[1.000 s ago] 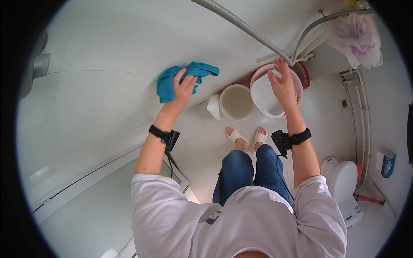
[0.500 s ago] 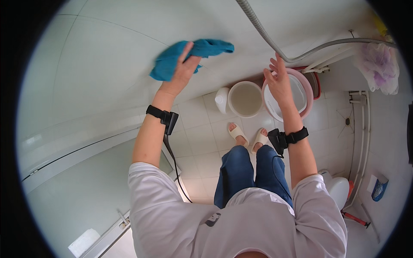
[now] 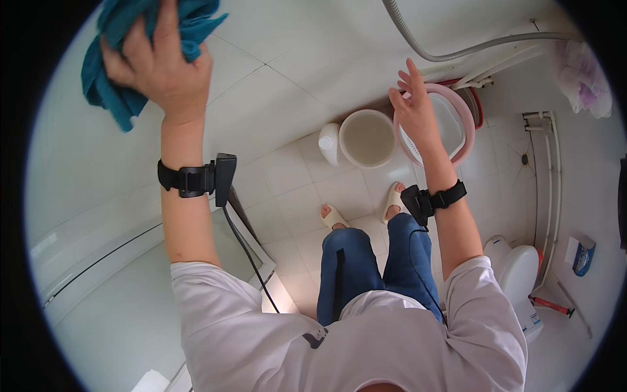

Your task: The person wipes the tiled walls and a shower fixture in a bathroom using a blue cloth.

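A crumpled teal cloth [image 3: 104,85] is pressed flat against the pale tiled wall [image 3: 281,98] at the upper left. My left hand [image 3: 163,75] lies over it, fingers bent and gripping its folds. Out to the right, my right hand [image 3: 417,117] hangs in the air with fingers apart and nothing in them. Beyond that hand runs a grey flexible shower hose [image 3: 418,49], which it does not seem to touch. Each wrist wears a black strap with a small box, and a cable trails from the left one.
By the wall's foot stand a white bottle [image 3: 328,145], a pale bucket [image 3: 343,151] of cloudy water, and a pink basin [image 3: 468,124] with a white basket inside. White pipes [image 3: 552,189], a toilet [image 3: 519,274] and a hanging purple-white mesh bundle [image 3: 581,78] are at right.
My left hand has swept the cloth left and higher along the wall. My right hand has shifted slightly up and left, away from the hose. My feet have stepped farther apart.
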Motion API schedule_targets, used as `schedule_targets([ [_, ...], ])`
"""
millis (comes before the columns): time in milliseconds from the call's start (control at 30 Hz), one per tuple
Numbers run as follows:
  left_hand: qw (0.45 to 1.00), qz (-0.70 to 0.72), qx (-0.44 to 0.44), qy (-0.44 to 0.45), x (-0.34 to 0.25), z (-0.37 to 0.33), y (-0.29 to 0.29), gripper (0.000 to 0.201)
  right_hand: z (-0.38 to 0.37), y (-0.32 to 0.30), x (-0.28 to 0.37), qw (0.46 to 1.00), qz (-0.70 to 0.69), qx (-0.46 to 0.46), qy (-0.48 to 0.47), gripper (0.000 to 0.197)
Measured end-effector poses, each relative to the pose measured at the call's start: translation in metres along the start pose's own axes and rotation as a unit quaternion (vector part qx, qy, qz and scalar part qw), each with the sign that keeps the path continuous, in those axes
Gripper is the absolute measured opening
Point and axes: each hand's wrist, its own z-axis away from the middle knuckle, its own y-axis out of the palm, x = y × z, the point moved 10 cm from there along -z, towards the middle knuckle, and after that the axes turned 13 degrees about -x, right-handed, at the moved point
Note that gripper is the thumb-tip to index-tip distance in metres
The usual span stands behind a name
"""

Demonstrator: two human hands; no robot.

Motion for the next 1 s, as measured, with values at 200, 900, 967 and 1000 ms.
schedule_targets([
  [200,0.924,0.295,0.239,0.048,-0.111,0.173,0.039,0.045,0.06,0.049,-0.051,0.999,-0.003,-0.023,0.045,0.066],
  [900,0.931,0.342,0.128,-0.017,-0.191,0.286,0.066,0.035,0.036,0.097,-0.157,0.973,0.048,-0.167,-0.149,0.06],
  [967,0.787,0.49,0.283,-0.245,-0.219,0.361,0.085,0.033,0.033,0.111,-0.174,0.978,0.016,-0.148,-0.144,0.061],
  [1000,0.732,0.489,0.378,-0.286,-0.232,0.407,0.092,0.032,0.03,0.118,-0.185,0.982,-0.003,-0.127,-0.141,0.063],
])
